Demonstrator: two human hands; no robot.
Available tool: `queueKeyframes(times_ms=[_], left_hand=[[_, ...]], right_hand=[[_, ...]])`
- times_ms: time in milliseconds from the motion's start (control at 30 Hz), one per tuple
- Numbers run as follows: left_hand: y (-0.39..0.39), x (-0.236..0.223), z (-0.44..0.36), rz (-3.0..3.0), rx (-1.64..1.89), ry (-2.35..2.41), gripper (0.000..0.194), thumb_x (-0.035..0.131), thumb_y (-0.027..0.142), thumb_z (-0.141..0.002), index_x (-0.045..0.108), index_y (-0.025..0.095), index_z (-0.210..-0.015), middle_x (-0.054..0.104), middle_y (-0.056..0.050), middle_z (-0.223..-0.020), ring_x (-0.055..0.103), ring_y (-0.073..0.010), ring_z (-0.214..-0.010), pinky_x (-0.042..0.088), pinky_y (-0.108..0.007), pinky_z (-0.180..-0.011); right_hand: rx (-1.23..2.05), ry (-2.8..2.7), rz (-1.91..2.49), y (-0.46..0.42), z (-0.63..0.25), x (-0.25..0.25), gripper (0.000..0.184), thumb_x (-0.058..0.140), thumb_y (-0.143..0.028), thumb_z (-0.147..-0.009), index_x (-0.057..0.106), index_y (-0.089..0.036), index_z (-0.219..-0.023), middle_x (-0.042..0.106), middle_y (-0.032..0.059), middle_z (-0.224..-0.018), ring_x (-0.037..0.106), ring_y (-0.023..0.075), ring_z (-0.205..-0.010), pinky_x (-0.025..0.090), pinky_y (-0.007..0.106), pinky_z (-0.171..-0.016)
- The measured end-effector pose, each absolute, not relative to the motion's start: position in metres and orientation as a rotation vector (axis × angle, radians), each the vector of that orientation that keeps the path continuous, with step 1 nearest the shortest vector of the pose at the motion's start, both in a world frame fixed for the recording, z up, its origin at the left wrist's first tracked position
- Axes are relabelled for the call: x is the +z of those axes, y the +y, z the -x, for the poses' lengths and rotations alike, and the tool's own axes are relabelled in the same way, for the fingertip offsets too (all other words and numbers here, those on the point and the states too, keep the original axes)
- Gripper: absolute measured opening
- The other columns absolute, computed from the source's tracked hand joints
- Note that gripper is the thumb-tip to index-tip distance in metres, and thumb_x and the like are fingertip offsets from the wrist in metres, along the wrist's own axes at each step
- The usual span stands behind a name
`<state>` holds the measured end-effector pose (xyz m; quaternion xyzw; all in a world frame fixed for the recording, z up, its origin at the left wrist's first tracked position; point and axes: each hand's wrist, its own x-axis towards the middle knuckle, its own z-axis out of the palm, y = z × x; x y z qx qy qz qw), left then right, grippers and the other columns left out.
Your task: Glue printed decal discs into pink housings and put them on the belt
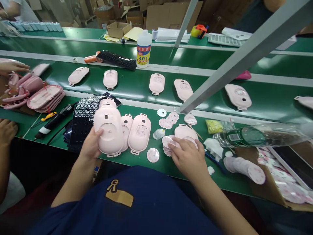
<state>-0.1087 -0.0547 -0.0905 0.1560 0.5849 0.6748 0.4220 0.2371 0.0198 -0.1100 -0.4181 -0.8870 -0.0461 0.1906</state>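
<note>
My left hand [91,143] grips a pale pink plastic shell [109,130] by its left edge, with its round recess facing up. Beside it, more pink shells [139,133] lie on the green bench. My right hand [189,156] is at a small stack of round printed discs [168,142], its fingers curled on the upper discs. Partly under that hand lies another pink shell [185,131]. A small glue bottle [158,134] stands left of the stack, and a single disc [153,155] lies nearer the bench edge.
Pink shells [156,83] lie spaced along the green belt [133,81]. A grey metal post [234,65] slants across the right. A large bottle [143,49] stands behind. A plastic bottle [244,136] and carton [276,192] are at right. A co-worker's hand [14,67] is at left.
</note>
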Motion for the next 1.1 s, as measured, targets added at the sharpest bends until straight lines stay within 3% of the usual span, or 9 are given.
queueKeyframes(times_ms=[100,200,300,467,633,733,933,1100], left_hand=[[-0.062,-0.085,0.124,-0.357,1.787,1.524,0.063,0.095,0.043,-0.055,0.071,0.022,-0.109,0.077,-0.004,-0.105,0.07,-0.0251,-0.102,0.06,-0.03,-0.084],[-0.071,-0.079,0.131,-0.345,1.848,1.56,0.062,0.092,0.044,-0.058,0.072,0.021,-0.111,0.077,-0.005,-0.107,0.068,-0.0277,-0.11,0.059,-0.033,-0.09],[-0.075,-0.075,0.131,-0.323,1.896,1.541,0.06,0.091,0.044,-0.057,0.073,0.02,-0.109,0.077,-0.006,-0.107,0.068,-0.0307,-0.111,0.06,-0.038,-0.092],[-0.079,-0.077,0.129,-0.283,1.989,1.447,0.055,0.09,0.037,-0.057,0.075,0.018,-0.107,0.078,-0.008,-0.107,0.07,-0.0294,-0.104,0.06,-0.038,-0.093],[-0.092,-0.081,0.14,-0.226,2.021,1.492,0.051,0.09,0.036,-0.057,0.075,0.018,-0.103,0.079,-0.008,-0.103,0.07,-0.0296,-0.105,0.06,-0.037,-0.089],[-0.099,-0.082,0.149,-0.209,2.016,1.527,0.056,0.091,0.035,-0.055,0.075,0.018,-0.106,0.079,-0.008,-0.104,0.071,-0.0306,-0.105,0.061,-0.037,-0.089],[-0.091,-0.081,0.159,-0.237,2.052,1.491,0.053,0.09,0.032,-0.057,0.076,0.017,-0.107,0.079,-0.007,-0.106,0.071,-0.0269,-0.101,0.061,-0.033,-0.088],[-0.083,-0.081,0.171,-0.338,2.123,1.472,0.054,0.088,0.029,-0.056,0.077,0.015,-0.107,0.08,-0.008,-0.105,0.072,-0.0237,-0.097,0.062,-0.028,-0.084]], right_hand=[[0.158,-2.371,1.026,0.017,-0.232,-0.089,0.024,0.055,-0.02,-0.098,0.078,-0.024,-0.104,0.073,0.0073,-0.092,0.066,0.0214,-0.079,0.052,0.04,-0.074],[0.561,-2.357,0.755,0.013,-0.212,-0.074,0.025,0.054,-0.017,-0.098,0.074,-0.026,-0.11,0.071,0.0029,-0.083,0.066,0.0174,-0.073,0.055,0.033,-0.063],[0.664,-2.387,0.594,0.016,-0.174,-0.072,0.024,0.053,-0.016,-0.099,0.074,-0.025,-0.105,0.075,0.0033,-0.092,0.07,0.0169,-0.081,0.057,0.032,-0.07],[0.157,-2.738,0.568,0.042,-0.095,-0.084,0.031,0.047,-0.021,-0.106,0.076,-0.026,-0.113,0.078,0.0039,-0.12,0.068,0.0208,-0.107,0.05,0.038,-0.09],[0.038,-2.936,0.512,0.058,-0.066,-0.095,0.034,0.048,-0.009,-0.1,0.078,-0.021,-0.112,0.078,0.008,-0.118,0.065,0.026,-0.113,0.042,0.047,-0.106],[0.019,-2.992,0.508,0.055,-0.069,-0.097,0.037,0.048,-0.007,-0.098,0.074,-0.017,-0.121,0.075,0.0121,-0.124,0.061,0.0308,-0.122,0.037,0.055,-0.112],[0.014,-2.99,0.635,0.036,-0.072,-0.095,0.033,0.056,-0.02,-0.093,0.072,-0.017,-0.122,0.073,0.0132,-0.128,0.055,0.0361,-0.131,0.013,0.064,-0.124],[-0.112,-2.831,0.66,0.023,-0.077,-0.104,0.032,0.053,-0.018,-0.095,0.072,-0.015,-0.121,0.069,0.0092,-0.137,0.054,0.0311,-0.131,-0.007,0.055,-0.127]])
